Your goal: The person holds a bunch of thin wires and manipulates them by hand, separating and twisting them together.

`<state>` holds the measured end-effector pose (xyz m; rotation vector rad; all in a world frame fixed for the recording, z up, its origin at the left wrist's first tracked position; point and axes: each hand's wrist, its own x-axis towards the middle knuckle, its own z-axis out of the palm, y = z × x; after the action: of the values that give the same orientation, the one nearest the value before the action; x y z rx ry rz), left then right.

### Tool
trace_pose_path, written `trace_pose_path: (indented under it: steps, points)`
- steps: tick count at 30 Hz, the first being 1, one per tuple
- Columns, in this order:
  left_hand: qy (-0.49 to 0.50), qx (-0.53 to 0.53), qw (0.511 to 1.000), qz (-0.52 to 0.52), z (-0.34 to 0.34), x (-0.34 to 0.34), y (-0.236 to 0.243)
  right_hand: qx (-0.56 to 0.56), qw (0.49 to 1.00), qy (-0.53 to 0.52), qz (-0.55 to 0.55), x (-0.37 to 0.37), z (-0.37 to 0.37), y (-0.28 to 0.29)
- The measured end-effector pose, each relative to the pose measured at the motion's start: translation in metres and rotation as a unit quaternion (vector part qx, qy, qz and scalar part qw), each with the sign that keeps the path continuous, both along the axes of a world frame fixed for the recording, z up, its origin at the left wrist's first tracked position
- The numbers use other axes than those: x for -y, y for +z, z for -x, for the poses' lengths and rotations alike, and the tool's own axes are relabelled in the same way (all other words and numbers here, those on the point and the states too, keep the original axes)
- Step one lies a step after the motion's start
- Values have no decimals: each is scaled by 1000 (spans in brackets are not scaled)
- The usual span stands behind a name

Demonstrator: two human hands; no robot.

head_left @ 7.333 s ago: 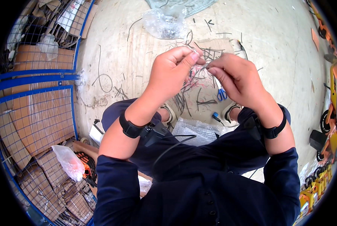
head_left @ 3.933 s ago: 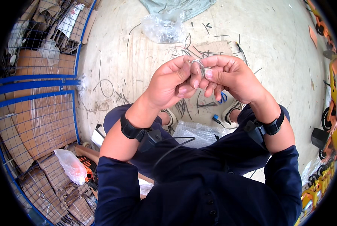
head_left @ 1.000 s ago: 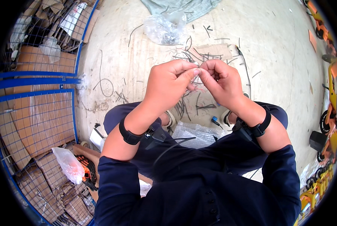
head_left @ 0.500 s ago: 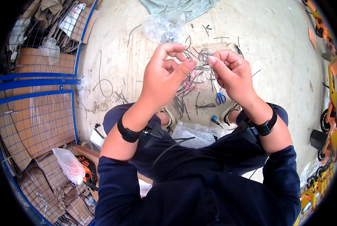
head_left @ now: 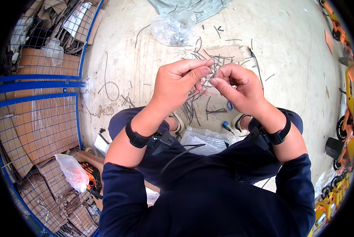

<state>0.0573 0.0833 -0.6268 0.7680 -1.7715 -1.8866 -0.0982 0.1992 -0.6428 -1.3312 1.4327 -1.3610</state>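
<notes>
Hands: left hand [head_left: 177,81] and right hand [head_left: 236,85] pinch one thin wire bit [head_left: 213,72] together.
Left over: many wire scraps [head_left: 193,106] lie on the floor [head_left: 287,51] at 12 o'clock.

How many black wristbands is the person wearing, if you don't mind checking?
2: one black wristband on the left wrist, the other black wristband on the right wrist.

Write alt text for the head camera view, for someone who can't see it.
Seen from above, a seated person's left hand and right hand pinch a small bundle of thin wires between the fingertips. Wire scraps litter the concrete floor below; blue mesh cages hold cardboard at left.
</notes>
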Motion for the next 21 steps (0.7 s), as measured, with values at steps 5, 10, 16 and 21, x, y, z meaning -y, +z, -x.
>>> trace_pose_path:
  steps: [5, 10, 16, 21]
  points:
    - [-30, -17, 999, 43, -1, 3, 2, 4, 1000, -6, 12, 0, -1, 3]
    - [-44, 35, 997, 59, -2, 7, 5, 49, 999, -8, -3, 0, -2, 5]
    - [0, 61, 997, 45, -2, 6, 1, 74, 996, 10, -53, 1, 0, 5]
    - [27, 65, 986, 150, -3, 3, -5, 81, 991, 62, -89, 4, 17, 12]
